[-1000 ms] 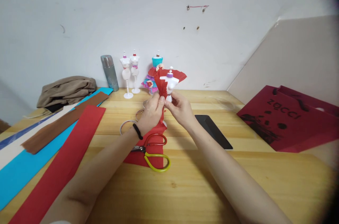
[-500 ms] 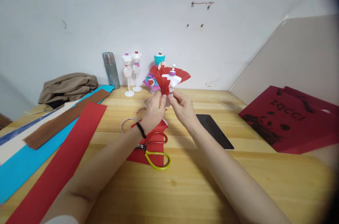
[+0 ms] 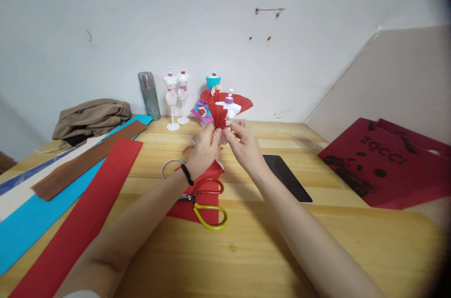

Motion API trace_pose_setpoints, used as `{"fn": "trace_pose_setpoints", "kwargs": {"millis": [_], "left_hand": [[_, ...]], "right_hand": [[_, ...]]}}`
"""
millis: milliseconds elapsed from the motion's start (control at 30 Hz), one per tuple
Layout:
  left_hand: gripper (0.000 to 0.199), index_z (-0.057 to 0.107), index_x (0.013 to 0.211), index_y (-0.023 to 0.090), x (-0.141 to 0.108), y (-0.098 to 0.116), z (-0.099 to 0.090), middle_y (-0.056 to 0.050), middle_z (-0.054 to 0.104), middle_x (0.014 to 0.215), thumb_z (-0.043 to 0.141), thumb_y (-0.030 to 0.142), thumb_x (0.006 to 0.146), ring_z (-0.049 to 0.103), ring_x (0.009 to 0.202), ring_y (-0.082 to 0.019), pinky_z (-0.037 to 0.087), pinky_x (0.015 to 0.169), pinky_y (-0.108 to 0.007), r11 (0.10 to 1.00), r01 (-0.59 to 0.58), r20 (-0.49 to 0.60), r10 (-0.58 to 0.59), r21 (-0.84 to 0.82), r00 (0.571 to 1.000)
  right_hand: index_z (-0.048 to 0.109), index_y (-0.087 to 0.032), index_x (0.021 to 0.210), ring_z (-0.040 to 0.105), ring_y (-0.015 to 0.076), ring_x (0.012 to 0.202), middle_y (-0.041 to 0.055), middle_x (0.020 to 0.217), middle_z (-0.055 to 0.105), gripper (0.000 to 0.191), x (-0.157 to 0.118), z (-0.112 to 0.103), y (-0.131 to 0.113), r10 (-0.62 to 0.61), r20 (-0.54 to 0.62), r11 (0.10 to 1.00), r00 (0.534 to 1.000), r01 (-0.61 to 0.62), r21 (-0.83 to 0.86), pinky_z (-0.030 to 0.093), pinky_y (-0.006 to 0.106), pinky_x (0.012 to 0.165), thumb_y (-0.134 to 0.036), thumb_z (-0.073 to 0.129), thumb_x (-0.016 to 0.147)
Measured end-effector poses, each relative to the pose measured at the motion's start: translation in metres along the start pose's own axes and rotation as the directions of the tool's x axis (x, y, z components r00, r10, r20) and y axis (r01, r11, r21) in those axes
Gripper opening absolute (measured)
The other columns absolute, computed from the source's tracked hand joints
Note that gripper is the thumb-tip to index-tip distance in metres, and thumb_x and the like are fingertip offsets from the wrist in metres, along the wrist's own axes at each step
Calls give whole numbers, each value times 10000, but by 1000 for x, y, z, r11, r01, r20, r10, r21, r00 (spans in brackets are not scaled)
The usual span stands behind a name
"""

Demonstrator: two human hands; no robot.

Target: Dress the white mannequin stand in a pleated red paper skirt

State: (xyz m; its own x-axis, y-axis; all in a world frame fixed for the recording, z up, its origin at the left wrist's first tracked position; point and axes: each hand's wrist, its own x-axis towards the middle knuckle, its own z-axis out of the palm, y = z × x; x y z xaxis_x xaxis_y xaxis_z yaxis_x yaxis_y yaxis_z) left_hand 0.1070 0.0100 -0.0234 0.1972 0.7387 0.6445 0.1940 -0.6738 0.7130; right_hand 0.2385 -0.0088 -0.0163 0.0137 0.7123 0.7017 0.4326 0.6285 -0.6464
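While both hands are busy mid-table, inventory from the left: dark blue strip, cream strip, cyan strip, brown strip and red strip, laid at a slant on the table. Brown overlaps cyan. Crumpled brown cloth behind them. Flask by the wall, then two bare dress forms, both upright.

Left hand, black band on the wrist: thumb and forefinger pinch the gathered base of a red pleated piece, which flares upward. Below that arm, scissors with one red and one yellow handle loop, lying on a red sheet. Behind the hands, a form in a cyan top, partly hidden.

White dress form with purple collar sits between the hands, near center, red spread behind its shoulders. Right hand pinches it at the waist; exact fingertip contact hidden.

Further right: black phone-like slab, flat on the table, then dark red bag.
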Motion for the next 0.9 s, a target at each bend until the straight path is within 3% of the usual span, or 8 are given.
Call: {"fn": "trace_pose_setpoints", "kwargs": {"millis": [100,200,433,667,900], "left_hand": [[203,581,1066,181,1,-1,0,-62,669,893,411,242,972,637,1034,-231,494,940,-380,999,3,2,-3,-52,1000],[183,588,1005,184,2,-1,1,-60,671,898,418,238,967,622,1099,-237,480,984,-387,995,4,2,-4,-100,1000],[166,580,923,177,2,0,1,-96,688,1108,432,240,961,624,1127,-236,482,1000,-385,989,10,13,-8,-148,1000],[207,584,1079,171,0,2,1,-119,680,1153,428,250,968,632,1090,-246,483,991,-423,990,-13,26,17,-140,1000],[202,587,1039,189,0,0,2,-76,678,951,415,277,980,636,1049,-232,499,960,-406,995,-15,41,19,-98,999]], "right_hand": [[741,-247,936,552,235,924,65,887,609,223,1,-1,-1,31,-24,999,999,-31,8,490,396,797,-388,580,874],[748,-251,999,585,231,913,64,934,657,259,2,0,-3,150,-28,979,988,-145,141,498,388,780,-396,635,816],[752,-213,979,608,201,808,56,901,723,352,4,-1,-10,376,31,832,926,-352,429,501,372,758,-389,783,676],[716,-216,819,581,153,719,1,770,683,316,4,0,-9,441,-71,757,895,-329,564,488,325,702,-297,850,544],[713,-213,789,582,155,687,-3,738,682,319,5,0,-13,465,-20,716,885,-363,597,487,345,719,-308,848,516]]}}
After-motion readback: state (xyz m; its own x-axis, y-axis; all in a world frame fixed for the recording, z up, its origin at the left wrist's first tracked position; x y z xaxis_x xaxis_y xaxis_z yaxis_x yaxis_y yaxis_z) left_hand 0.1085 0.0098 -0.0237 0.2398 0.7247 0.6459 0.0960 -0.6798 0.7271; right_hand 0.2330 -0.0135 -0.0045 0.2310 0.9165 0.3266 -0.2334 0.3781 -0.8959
